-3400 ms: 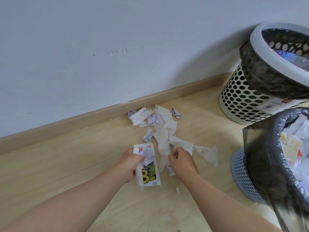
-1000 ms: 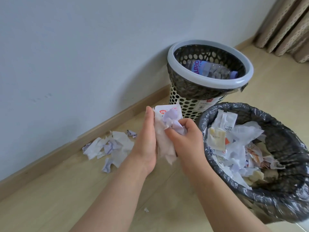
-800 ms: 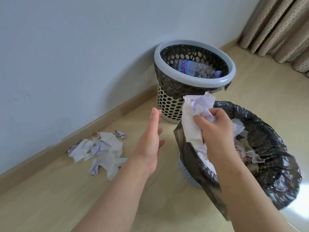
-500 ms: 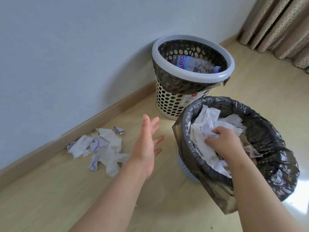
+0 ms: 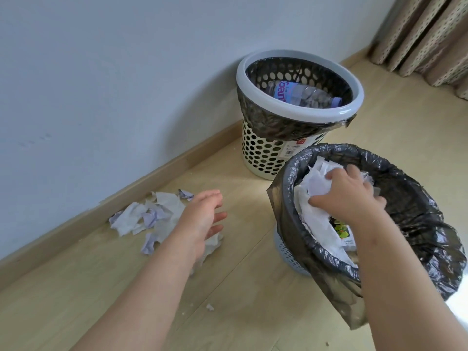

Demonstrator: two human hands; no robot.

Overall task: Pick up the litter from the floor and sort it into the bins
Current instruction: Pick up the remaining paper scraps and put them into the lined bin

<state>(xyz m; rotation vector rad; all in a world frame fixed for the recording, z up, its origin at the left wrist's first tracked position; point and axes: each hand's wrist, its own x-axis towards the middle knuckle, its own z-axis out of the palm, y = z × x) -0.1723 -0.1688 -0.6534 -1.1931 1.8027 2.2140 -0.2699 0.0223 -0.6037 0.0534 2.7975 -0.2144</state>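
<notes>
A pile of torn white and lilac paper litter (image 5: 131, 219) lies on the wooden floor by the baseboard. My left hand (image 5: 202, 221) hovers over the pile's right end, fingers relaxed, holding nothing. The near bin (image 5: 417, 211), lined with a black bag, is full of white paper, and a printed carton (image 5: 342, 232) shows in it. My right hand (image 5: 347, 196) is inside this bin, with fingers spread and lying on the white paper wad (image 5: 316, 183). Behind it, the far bin (image 5: 240, 79) has a white rim and holds a plastic bottle (image 5: 304, 93).
A grey wall and wooden baseboard (image 5: 76, 219) run behind the litter. Patterned curtains (image 5: 430, 34) hang at the far right. A tiny paper scrap (image 5: 209, 307) lies on the floor under my left forearm.
My right hand carried the carton and paper wad from both hands into the near bin and has spread its fingers on it. My left hand let go and dropped toward the floor pile.
</notes>
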